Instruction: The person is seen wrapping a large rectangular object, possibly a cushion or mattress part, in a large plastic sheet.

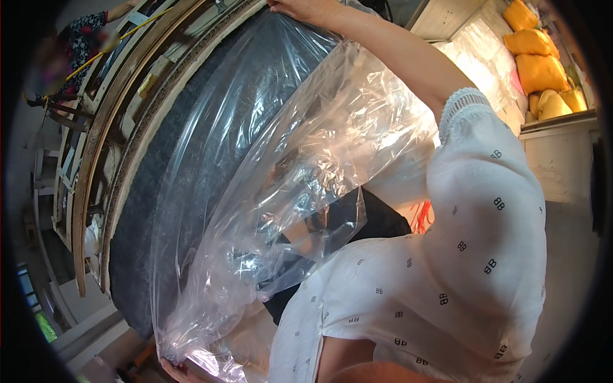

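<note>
Plastic sheet point(255, 185) over right part of fabric panel point(137, 210), running past panel's right edge; right hand point(303, 7) at sheet's upper end, left hand point(177, 371) at its lower-left corner; wooden frame point(96, 137) left of panel; person point(80, 38) beyond frame's upper-left side; bags point(541, 71) stacked on ledge point(562, 122), far upper right

There are one left hand point(179, 371), one right hand point(303, 9), one plastic sheet point(306, 159), one dark panel point(135, 217) and at least four orange bundles point(543, 71).
</note>
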`<control>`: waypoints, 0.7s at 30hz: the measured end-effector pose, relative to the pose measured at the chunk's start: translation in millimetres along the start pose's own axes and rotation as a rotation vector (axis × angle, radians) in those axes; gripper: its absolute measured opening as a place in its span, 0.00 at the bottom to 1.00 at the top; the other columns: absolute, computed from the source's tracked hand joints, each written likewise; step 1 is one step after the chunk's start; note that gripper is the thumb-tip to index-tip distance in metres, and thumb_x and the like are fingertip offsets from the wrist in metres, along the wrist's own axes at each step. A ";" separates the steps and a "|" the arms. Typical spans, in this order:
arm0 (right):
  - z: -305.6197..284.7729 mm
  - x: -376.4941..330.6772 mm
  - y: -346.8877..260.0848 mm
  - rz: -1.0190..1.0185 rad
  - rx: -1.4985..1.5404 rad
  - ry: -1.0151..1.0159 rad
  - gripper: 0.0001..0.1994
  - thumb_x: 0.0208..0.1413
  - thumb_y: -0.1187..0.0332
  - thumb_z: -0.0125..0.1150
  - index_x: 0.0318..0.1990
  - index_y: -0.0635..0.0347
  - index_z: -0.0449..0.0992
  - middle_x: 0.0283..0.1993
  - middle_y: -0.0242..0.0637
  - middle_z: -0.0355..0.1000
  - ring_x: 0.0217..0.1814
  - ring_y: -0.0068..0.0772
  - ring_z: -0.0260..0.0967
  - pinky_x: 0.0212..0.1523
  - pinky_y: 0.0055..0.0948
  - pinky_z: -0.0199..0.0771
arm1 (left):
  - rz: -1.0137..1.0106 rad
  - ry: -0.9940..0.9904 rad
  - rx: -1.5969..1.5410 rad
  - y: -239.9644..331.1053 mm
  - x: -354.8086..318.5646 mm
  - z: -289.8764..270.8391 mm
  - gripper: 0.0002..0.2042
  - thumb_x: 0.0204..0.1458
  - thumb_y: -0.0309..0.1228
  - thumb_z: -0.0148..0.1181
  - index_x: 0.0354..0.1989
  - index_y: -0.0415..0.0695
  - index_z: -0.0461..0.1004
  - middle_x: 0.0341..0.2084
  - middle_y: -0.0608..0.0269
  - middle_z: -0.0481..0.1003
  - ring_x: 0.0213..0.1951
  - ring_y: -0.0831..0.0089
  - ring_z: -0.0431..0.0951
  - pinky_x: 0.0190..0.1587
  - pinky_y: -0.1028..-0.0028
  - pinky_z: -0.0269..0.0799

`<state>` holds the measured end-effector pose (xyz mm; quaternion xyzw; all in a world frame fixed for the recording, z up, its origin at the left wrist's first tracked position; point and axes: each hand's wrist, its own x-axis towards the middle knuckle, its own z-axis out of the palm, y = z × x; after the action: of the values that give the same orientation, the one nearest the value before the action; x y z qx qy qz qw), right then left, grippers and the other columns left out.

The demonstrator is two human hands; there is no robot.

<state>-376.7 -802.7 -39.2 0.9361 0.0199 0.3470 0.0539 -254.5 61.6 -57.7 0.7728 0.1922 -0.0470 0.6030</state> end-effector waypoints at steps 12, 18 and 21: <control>-76.0 -126.1 -25.2 0.426 0.485 -0.393 0.23 0.42 0.59 0.65 0.49 0.49 0.71 0.35 0.30 0.61 0.38 0.27 0.58 0.40 0.26 0.62 | -0.019 -0.059 -0.088 -10.2 0.7 -12.8 0.16 0.48 0.38 0.62 0.42 0.43 0.71 0.31 0.66 0.74 0.26 0.79 0.70 0.26 0.81 0.65; -45.4 -166.5 -44.3 0.569 0.534 -0.345 0.21 0.43 0.63 0.63 0.48 0.52 0.72 0.34 0.31 0.64 0.37 0.26 0.61 0.41 0.25 0.62 | 0.025 -0.112 -0.125 12.7 5.1 -5.9 0.15 0.48 0.37 0.62 0.41 0.43 0.72 0.31 0.67 0.74 0.26 0.80 0.69 0.25 0.81 0.65; -43.4 -164.3 -53.3 0.709 0.694 -0.367 0.17 0.47 0.63 0.61 0.46 0.54 0.72 0.31 0.29 0.66 0.35 0.24 0.62 0.39 0.25 0.64 | 0.049 -0.105 -0.159 15.4 -2.0 -14.9 0.14 0.48 0.37 0.62 0.41 0.43 0.72 0.31 0.67 0.74 0.25 0.80 0.69 0.25 0.82 0.65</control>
<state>-529.6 -758.2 -119.0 0.8936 -0.1939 0.1475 -0.3769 -253.3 72.3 -39.0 0.7234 0.1446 -0.0571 0.6728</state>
